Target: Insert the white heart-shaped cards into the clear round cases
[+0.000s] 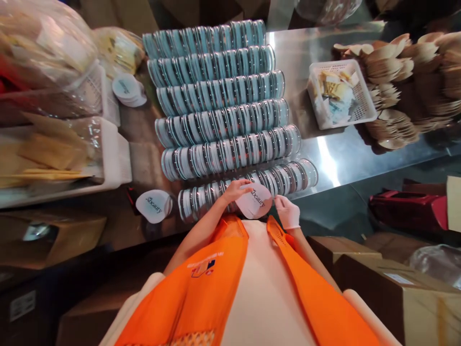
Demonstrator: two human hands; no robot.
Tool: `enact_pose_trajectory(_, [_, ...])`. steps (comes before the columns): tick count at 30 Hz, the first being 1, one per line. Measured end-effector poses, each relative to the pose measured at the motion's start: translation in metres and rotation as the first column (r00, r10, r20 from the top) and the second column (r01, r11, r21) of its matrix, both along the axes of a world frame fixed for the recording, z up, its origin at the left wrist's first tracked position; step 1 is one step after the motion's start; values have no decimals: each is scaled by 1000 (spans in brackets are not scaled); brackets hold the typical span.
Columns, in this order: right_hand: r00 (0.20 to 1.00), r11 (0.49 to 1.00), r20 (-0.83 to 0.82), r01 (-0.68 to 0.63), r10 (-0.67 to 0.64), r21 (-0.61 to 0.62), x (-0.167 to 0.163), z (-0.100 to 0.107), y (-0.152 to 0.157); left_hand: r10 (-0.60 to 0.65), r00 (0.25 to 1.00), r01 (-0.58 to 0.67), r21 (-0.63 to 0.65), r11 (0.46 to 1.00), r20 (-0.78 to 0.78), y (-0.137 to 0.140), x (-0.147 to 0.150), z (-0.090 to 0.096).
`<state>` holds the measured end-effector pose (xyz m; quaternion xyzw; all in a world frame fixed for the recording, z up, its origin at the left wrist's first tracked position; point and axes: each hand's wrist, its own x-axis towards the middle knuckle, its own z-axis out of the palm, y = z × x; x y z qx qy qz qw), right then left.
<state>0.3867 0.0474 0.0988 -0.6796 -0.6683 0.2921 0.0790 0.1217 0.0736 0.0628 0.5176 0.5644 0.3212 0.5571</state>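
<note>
My bare left hand [236, 190] grips the upper left edge of a round white label [255, 204] printed "sbeauty", held close to my body in front of the nearest row of jars. At the label's right edge is my right hand [288, 212] in a white glove, its fingertips pinched together. Whether they hold anything is too small to tell. Just behind both hands lies a row of clear round containers [295, 175] on their sides, with whitish discs inside. A stack of similar round labels [154, 205] rests on the table to the left.
Several more rows of containers [223, 120] fill the middle of the metal table [306, 45]. On the right are a white basket [363, 93] of small packets and stacked wooden spoons [387, 62]. More labels [127, 89] and a white bin [117, 158] stand left. Cardboard boxes [378, 283] sit below right.
</note>
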Motion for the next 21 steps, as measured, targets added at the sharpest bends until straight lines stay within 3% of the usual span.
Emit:
enact_pose_trajectory(3, [973,994,-202,-102,109,42,-3,20,6,-26,998,28,-41,999,60,-1,-1,7])
enact_pose_trajectory(6, [958,977,-207,-209,198,-33,-5,31,16,-87,996,88,-36,996,26,-6,-4,15])
enact_pose_trajectory(8, [974,988,-189,-141,126,-68,1,35,18,-124,992,123,-29,992,-35,-11,-11,19])
enact_pose_trajectory(11, [980,999,-194,44,-38,28,15,41,11,-165,985,163,-45,986,-41,-23,-28,22])
enact_pose_trajectory(13, [982,986,-177,86,-60,141,20,46,3,-139,990,141,-104,985,21,-31,-41,23])
enact_pose_trajectory(16, [998,972,-57,-17,31,235,14,53,-6,-31,995,50,-193,980,98,-44,-56,22])
enact_pose_trajectory(21, [980,961,134,-173,146,215,-10,67,-6,122,977,-79,-231,970,176,-60,-71,21])
